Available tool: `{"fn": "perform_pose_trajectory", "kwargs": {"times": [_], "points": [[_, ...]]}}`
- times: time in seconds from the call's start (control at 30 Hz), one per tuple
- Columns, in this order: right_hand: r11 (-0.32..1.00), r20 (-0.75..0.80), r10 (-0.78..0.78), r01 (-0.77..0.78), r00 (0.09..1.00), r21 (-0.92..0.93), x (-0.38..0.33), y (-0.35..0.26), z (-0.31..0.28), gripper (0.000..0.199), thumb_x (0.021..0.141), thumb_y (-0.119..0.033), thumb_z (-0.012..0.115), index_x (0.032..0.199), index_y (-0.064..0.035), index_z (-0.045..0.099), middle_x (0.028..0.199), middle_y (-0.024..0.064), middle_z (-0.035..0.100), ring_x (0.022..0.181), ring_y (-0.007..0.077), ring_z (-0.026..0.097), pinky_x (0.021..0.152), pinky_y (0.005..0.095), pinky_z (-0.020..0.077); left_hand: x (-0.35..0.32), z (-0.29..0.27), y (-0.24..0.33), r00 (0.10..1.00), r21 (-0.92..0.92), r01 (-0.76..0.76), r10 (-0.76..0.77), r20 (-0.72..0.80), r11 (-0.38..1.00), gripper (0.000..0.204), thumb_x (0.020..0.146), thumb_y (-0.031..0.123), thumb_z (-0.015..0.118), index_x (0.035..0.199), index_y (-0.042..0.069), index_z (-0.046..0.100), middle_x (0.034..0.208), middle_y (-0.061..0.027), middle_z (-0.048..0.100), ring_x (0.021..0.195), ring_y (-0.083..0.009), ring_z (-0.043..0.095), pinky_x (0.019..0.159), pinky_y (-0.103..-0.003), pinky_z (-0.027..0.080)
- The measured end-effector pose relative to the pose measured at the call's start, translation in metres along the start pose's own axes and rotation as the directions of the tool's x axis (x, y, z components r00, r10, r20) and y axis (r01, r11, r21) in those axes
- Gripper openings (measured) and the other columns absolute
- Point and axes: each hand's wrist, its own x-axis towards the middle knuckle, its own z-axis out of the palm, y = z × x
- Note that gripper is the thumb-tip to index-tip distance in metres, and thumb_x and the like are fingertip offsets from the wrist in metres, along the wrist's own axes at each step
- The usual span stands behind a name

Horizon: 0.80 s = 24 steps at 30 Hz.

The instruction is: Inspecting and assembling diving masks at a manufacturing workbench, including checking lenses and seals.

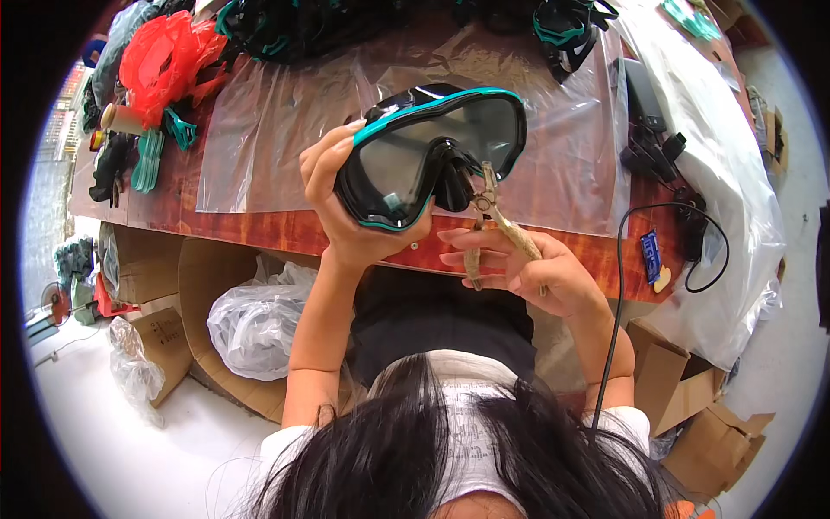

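A black diving mask with a teal rim [393, 164] is held up over the table's near edge, its lens side toward me. My left hand [341, 195] is closed around the mask's left side, thumb under the lower rim. In my right hand [553, 272] is a pair of worn pliers [497, 212], its handles spread between my fingers. The pliers' jaws are at the right of the black nose pocket [453, 186]; whether they grip anything there I cannot tell.
Clear plastic sheeting [268, 130] covers the red-brown table [173, 208]. At the back lie more black and teal masks [562, 35]; a red plastic bag [164, 65] sits far left. A black cable [618, 303] hangs near my right arm. Cardboard boxes [709, 445] stand below.
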Motion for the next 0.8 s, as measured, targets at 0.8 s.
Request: {"fn": "perform_pose_trajectory", "kwargs": {"times": [0.8], "points": [[0.781, -0.102, -0.041, -0.032, 0.994, -0.624, 0.016, -0.017, -0.012, 0.036, 0.069, -0.003, 0.051, 0.101, 0.0038, 0.068, 0.112, 0.0121, 0.061, 0.099, 0.0226, 0.058, 0.089, 0.0330, 0.0466, -0.010, 0.002, -0.008, 0.988, -0.056, 0.156, -0.155, 0.020, 0.986, 0.092, 0.056, 0.003, 0.081, 0.134, 0.003, 0.034, 0.125, -0.0167, 0.049, 0.112, -0.0288, 0.054, 0.098, -0.039, 0.044]]}}
